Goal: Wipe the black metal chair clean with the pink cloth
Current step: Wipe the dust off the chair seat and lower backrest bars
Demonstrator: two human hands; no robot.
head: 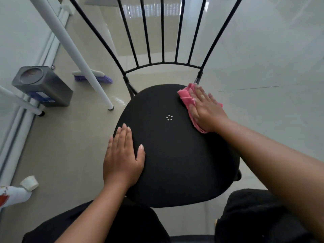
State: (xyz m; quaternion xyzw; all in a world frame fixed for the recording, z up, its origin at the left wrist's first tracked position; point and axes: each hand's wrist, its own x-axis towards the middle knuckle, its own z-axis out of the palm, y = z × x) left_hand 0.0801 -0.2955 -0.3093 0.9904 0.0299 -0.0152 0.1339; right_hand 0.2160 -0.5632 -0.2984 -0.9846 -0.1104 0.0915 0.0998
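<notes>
The black metal chair (168, 155) stood close before the person, its seat running away toward the barred back. The left hand (122, 158) lay flat and open on the near-left seat. The right hand (205, 109), fingers straight, pressed the pink cloth (186, 97) onto the far-right seat edge; the unwiped seat lay to its left.

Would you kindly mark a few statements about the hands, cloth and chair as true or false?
1. The right hand presses the pink cloth onto the far right edge of the seat. True.
2. The left hand holds a second cloth. False: it rests flat and empty on the seat's near left side.
3. A purple-bristled broom head lies on the floor left of the seat. True.
4. The chair back is a solid panel. False: it is made of thin black bars.
</notes>
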